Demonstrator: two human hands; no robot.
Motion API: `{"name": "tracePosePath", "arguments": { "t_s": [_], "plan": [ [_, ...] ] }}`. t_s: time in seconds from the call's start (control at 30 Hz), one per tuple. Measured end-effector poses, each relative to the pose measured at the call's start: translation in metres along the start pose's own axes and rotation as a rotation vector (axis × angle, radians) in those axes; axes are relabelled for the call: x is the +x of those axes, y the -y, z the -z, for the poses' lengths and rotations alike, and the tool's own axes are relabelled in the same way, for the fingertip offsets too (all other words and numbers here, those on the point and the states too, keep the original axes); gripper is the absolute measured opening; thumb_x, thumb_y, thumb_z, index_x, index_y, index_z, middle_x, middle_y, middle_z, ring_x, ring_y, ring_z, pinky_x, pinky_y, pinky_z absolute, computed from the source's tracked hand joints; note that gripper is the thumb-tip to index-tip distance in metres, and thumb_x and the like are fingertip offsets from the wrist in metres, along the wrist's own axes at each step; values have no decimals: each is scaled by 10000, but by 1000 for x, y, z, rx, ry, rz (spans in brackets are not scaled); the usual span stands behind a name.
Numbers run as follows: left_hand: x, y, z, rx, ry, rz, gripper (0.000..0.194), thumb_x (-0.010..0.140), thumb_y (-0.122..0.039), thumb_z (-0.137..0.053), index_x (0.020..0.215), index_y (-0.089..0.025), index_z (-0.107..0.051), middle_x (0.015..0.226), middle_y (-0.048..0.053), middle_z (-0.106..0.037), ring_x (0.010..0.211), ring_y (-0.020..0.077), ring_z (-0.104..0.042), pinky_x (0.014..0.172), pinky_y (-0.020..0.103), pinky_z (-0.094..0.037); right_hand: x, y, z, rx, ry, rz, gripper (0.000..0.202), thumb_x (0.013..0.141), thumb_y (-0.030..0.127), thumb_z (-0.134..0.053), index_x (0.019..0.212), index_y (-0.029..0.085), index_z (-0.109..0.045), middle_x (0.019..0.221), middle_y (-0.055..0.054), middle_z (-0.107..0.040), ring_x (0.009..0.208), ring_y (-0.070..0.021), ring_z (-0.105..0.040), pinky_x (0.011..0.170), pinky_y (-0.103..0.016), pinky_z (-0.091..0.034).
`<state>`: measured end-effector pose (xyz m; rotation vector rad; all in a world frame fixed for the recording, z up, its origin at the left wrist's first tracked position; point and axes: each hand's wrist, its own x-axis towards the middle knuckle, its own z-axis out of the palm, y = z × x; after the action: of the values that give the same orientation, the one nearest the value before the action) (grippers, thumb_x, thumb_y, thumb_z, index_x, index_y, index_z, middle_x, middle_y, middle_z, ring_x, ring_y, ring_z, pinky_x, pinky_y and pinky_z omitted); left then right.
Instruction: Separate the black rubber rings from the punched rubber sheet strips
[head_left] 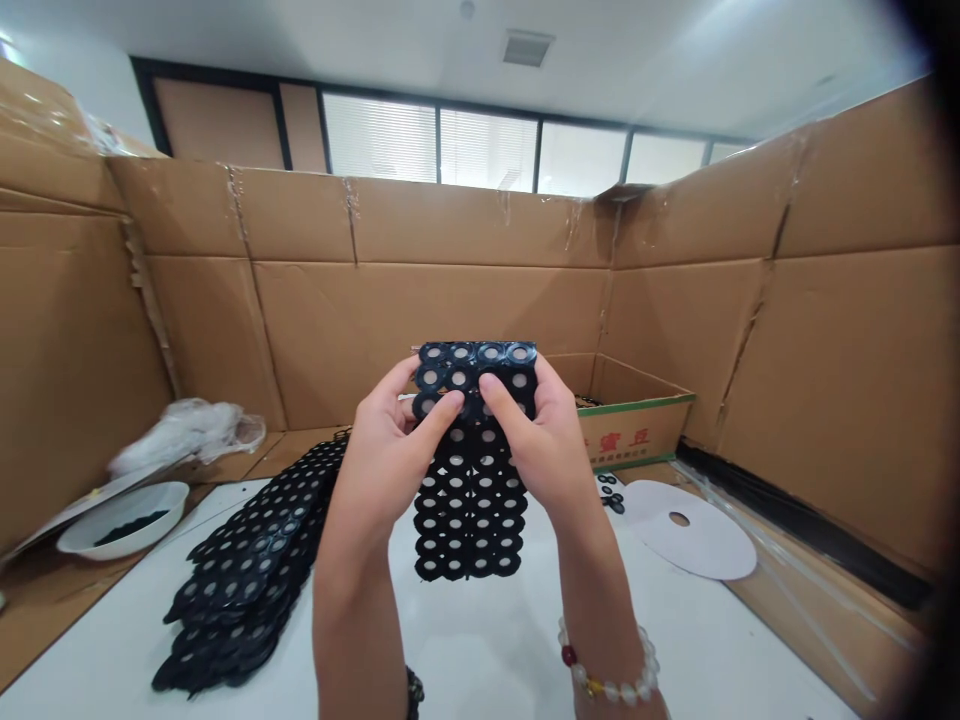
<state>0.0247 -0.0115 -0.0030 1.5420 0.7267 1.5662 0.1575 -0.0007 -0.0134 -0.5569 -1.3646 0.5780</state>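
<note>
Both hands hold up a black sheet of joined rings (470, 500) in front of me. Its top rows are gripped between thumbs and fingers, and the lower rows hang down over the white table. My left hand (394, 440) closes on the left edge, with its thumb pressed on the front. On the opposite edge, my right hand (544, 425) pinches the sheet the same way. The fingers behind the sheet are mostly hidden. To the left, a stack of similar black ring sheets (251, 565) lies on the white table (480, 660).
A white bowl (169, 500) with small black pieces stands at left, near crumpled clear plastic (184, 435). On the right are a white disc (705, 545) with a hole, several loose black rings (611, 493) and an open carton (637, 430). Tall cardboard walls (480, 300) surround the table.
</note>
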Motion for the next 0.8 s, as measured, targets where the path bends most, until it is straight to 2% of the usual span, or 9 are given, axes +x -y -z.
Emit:
{"name": "tracePosePath", "arguments": {
  "t_s": [0.07, 0.17, 0.23, 0.33, 0.47, 0.63, 0.8],
  "plan": [
    [0, 2, -3, -6, 22, -21, 419, 812, -317, -752, 1202, -203, -650, 942, 46, -767, 750, 177, -708, 651, 239, -547, 0, -1, -2, 9, -70, 2, 191, 863, 365, -647, 998, 238, -602, 1023, -23, -696, 980, -194, -650, 918, -359, -507],
    [1, 3, -7, 16, 97, -47, 339, 842, -288, -721, 1171, -215, -677, 1073, 48, -758, 949, 196, -708, 835, 265, -547, 1, -1, -3, 8, -239, 0, 191, 856, 367, -651, 966, 239, -561, 991, -19, -669, 959, -187, -640, 901, -354, -507],
    [1, 4, -9, 48, 144, -68, 335, 845, -243, -716, 1178, -233, -681, 1155, 38, -738, 1066, 196, -676, 933, 264, -513, 1, -1, -2, -5, -297, 12, 191, 858, 372, -649, 957, 240, -554, 982, -16, -657, 960, -181, -632, 900, -345, -504],
    [2, 5, -9, 59, 160, -110, 359, 857, -221, -702, 1211, -263, -665, 1230, 21, -710, 1124, 191, -651, 945, 251, -508, 1, -1, 1, 43, -229, 14, 186, 866, 371, -639, 968, 245, -549, 990, -15, -656, 968, -181, -633, 902, -342, -508],
    [1, 4, -5, 64, 119, -126, 370, 836, -248, -733, 1197, -268, -652, 1166, 19, -731, 1038, 211, -689, 828, 249, -552, -1, 1, 4, 148, -94, 5, 220, 855, 283, -610, 1052, 259, -513, 1062, -20, -653, 1023, -194, -634, 935, -358, -513],
    [0, 1, -1, -28, 179, -86, 325, 801, -244, -771, 1107, -246, -663, 994, 22, -766, 829, 195, -724, 712, 242, -573, -3, 5, 7, 187, -67, -24, 224, 813, 230, -604, 1020, 258, -522, 999, -12, -658, 952, -195, -633, 879, -349, -530],
    [-2, -1, 2, -77, 217, -45, 299, 778, -180, -782, 1062, -242, -712, 960, 13, -775, 900, 194, -724, 751, 219, -568, -4, 6, 10, 253, -18, -80, 223, 805, 234, -627, 1014, 258, -554, 999, 0, -648, 965, -192, -614, 894, -339, -510]
  ]
}}
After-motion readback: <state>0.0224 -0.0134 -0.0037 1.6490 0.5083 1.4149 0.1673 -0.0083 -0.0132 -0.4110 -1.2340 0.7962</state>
